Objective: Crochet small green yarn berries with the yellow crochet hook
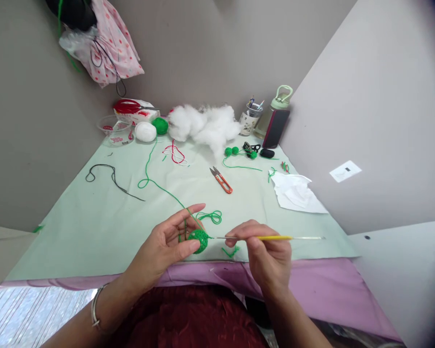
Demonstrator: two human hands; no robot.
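Observation:
In my left hand (170,239) is a small round green crochet piece (198,241), pinched between thumb and fingers near the table's front edge. Green yarn (166,191) runs over the left fingers and back to a green yarn ball (160,125). My right hand (264,249) grips a crochet hook (275,238) by its yellow handle. The hook's metal tip points left and meets the yarn at the right side of the crochet piece. A loose loop of green yarn (213,217) lies just behind the hands, and green scraps (231,251) lie between them.
Orange thread snips (222,181) lie mid-table. Behind are white stuffing (206,125), a white yarn ball (145,131), red scissors (128,106) on a box, a pen cup (250,121), a bottle (266,121) and a phone (276,128). White paper (297,193) lies right; black cord (112,179) left.

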